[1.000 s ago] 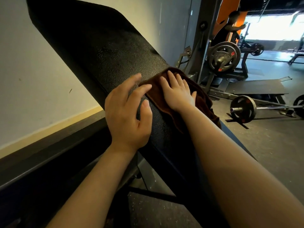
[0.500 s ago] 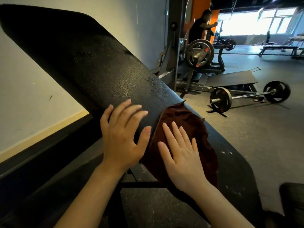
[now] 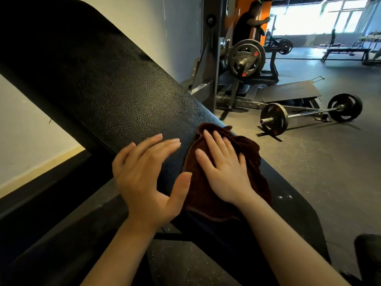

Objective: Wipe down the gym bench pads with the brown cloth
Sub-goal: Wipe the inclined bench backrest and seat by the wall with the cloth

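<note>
A long black textured bench pad [image 3: 107, 87] slopes from the upper left down to the lower right. The brown cloth [image 3: 250, 149] lies on its lower half, draped over the right edge. My right hand [image 3: 223, 170] lies flat on the cloth with straight fingers, pressing it to the pad. To the left of the cloth, my left hand [image 3: 148, 178] rests open on the pad's left side, fingers spread and thumb pointing toward the cloth. A second dark pad [image 3: 369, 256] shows at the lower right corner.
A pale wall [image 3: 31, 145] runs close on the left. A loaded barbell [image 3: 309, 115] lies on the floor to the right, behind it a rack with a large plate [image 3: 246, 57]. A person [image 3: 246, 23] stands at the rack in the background.
My right hand slid the cloth down the pad, then slightly back up. My left hand stayed beside it on the pad. The view tilted lower and shifted right.
</note>
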{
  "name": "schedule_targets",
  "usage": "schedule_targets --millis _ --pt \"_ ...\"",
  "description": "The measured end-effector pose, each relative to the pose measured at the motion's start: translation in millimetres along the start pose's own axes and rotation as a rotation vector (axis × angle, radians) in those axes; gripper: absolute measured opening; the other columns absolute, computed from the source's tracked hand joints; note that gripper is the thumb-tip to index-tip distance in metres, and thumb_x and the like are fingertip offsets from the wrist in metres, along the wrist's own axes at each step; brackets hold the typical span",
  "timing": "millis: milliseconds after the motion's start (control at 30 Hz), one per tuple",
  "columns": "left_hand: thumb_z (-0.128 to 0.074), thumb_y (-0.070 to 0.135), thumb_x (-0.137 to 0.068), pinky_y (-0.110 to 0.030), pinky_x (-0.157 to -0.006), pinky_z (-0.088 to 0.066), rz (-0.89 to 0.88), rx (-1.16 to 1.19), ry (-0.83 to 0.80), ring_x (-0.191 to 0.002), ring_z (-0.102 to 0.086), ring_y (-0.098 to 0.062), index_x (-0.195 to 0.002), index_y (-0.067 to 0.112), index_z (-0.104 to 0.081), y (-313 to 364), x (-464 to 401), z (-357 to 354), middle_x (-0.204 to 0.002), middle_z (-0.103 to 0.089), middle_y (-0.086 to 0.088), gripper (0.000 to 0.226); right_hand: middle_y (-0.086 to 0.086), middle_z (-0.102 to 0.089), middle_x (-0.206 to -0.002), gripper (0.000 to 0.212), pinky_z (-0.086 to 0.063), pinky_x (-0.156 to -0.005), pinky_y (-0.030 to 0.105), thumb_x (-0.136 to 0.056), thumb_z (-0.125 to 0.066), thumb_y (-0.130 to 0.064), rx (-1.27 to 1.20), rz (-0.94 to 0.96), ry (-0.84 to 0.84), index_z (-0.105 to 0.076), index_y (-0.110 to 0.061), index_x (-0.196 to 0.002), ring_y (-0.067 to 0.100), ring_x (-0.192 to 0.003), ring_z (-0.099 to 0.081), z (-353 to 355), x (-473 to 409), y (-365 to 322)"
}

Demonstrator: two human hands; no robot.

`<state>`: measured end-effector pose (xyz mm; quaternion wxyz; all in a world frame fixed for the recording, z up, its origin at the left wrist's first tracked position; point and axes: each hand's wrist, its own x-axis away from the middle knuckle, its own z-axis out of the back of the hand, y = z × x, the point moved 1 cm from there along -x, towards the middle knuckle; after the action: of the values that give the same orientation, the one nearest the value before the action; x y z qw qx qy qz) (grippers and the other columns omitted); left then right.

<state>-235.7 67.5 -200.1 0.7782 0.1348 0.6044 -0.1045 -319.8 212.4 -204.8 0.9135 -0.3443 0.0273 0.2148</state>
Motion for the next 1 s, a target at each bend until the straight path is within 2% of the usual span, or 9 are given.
schedule_targets --millis 133,300,433,533,733,800,900,1000 --pt "-0.035 0.047 -0.101 -0.036 -0.107 -0.031 0.001 -0.019 0.028 -0.115 -0.059 -0.009 -0.116 0.022 -0.060 -1.4 3.5 -1.6 -0.116 -0.064 0.011 0.038 -0.016 0.002 -0.165 0.059 0.005 -0.120 0.052 -0.100 -0.025 -0.061 0.001 -0.056 0.017 -0.006 -0.049 -0.154 0.010 -0.152 0.005 8.5 -46.9 11.5" --pt "-0.033 0.040 -0.100 -0.034 -0.107 -0.030 -0.001 -0.056 0.021 -0.113 -0.057 -0.004 -0.119 0.022 -0.058 -3.3 5.0 -2.9 -0.122 -0.062 0.009 0.036 -0.010 -0.008 -0.166 0.061 -0.002 -0.121 0.055 -0.099 -0.022 -0.065 0.001 -0.132 0.035 -0.011 -0.044 -0.156 0.016 -0.152 -0.006 14.1 -85.4 20.8" --pt "-0.031 0.038 -0.102 -0.036 -0.104 -0.031 -0.018 -0.088 0.000 -0.105 -0.062 -0.010 -0.110 0.019 -0.070 -3.7 4.4 -2.3 -0.122 -0.066 0.005 0.045 -0.006 -0.010 -0.166 0.061 -0.003 -0.122 0.051 -0.100 -0.020 -0.064 0.008 -0.154 0.059 -0.012 -0.041 -0.157 0.018 -0.152 -0.008 13.9 -82.4 19.6" --pt "-0.030 0.037 -0.102 -0.037 -0.102 -0.032 -0.016 -0.116 -0.015 -0.098 -0.064 -0.013 -0.100 0.016 -0.076 -3.5 2.6 0.3 -0.119 -0.070 0.003 0.051 -0.004 -0.006 -0.167 0.060 0.001 -0.123 0.050 -0.102 -0.018 -0.060 0.040 -0.165 0.065 -0.009 -0.038 -0.157 0.018 -0.153 -0.002 10.1 -61.2 17.5" --pt "-0.047 0.031 -0.092 -0.037 -0.102 -0.029 0.022 -0.159 -0.129 -0.095 -0.066 -0.016 -0.094 0.021 -0.076 3.9 -3.7 6.1 -0.106 -0.073 0.010 0.031 -0.011 0.005 -0.166 0.057 0.008 -0.122 0.048 -0.102 -0.016 -0.055 0.057 -0.101 0.025 -0.002 -0.043 -0.156 0.013 -0.152 0.009 -1.7 29.1 24.0" --pt "-0.054 0.038 -0.088 -0.042 -0.104 -0.027 0.040 -0.172 -0.216 -0.103 -0.064 -0.016 -0.102 0.024 -0.074 12.0 -3.6 11.2 -0.110 -0.071 0.012 0.028 -0.017 0.011 -0.163 0.059 0.009 -0.122 0.046 -0.098 -0.011 -0.061 0.060 -0.077 0.004 0.001 -0.047 -0.153 0.008 -0.150 0.014 -4.8 63.5 31.6" --pt "-0.056 0.045 -0.086 -0.049 -0.108 -0.026 -0.013 -0.176 -0.339 -0.116 -0.059 -0.019 -0.111 0.024 -0.072 39.6 7.8 7.5 -0.121 -0.067 0.007 0.036 -0.029 0.022 -0.152 0.063 0.014 -0.120 0.040 -0.079 0.006 -0.076 0.063 -0.065 -0.004 0.010 -0.061 -0.141 -0.001 -0.145 0.022 -8.4 105.3 43.2" --pt "-0.055 0.044 -0.091 -0.044 -0.100 -0.035 -0.023 -0.217 -0.317 -0.112 -0.062 -0.019 -0.106 0.022 -0.074 66.9 25.4 -9.5 -0.117 -0.070 0.005 0.033 -0.038 0.033 -0.143 0.063 0.020 -0.117 0.034 -0.070 0.018 -0.085 0.074 -0.073 -0.020 0.015 -0.071 -0.131 -0.008 -0.140 0.031 -10.9 126.0 52.7"
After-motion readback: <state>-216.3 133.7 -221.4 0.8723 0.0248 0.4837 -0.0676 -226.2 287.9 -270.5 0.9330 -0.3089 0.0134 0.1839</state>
